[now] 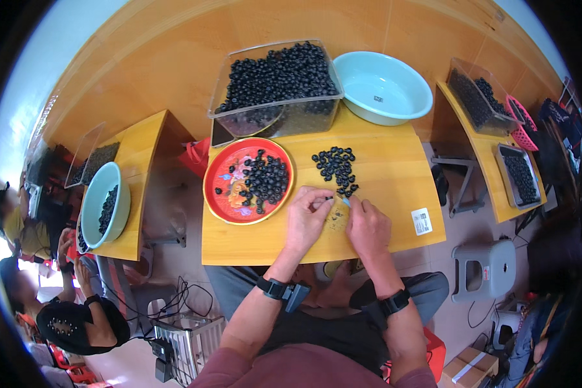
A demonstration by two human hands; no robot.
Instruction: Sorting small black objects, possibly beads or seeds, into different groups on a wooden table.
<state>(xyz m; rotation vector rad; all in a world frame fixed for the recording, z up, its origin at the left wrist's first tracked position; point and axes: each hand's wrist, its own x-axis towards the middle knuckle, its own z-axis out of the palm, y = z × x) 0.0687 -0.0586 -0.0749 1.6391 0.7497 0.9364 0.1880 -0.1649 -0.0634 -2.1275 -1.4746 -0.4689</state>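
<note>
My left hand is closed in a pinch on a small dark round piece, like a bead or berry, above the table's near half. Close beside it, my right hand is closed round a slim tool with a light-blue part; its working end is too small to make out. Just beyond my fingers lies a loose pile of shiny black balls. A pale yellow patch with dark bits shows between my hands. To the left, a red round tray with a printed pattern holds more black balls.
At the table's back stand a clear bin heaped with black balls and a light-blue basin. Side tables carry similar containers. People sit at the left; a grey stool stands on the right.
</note>
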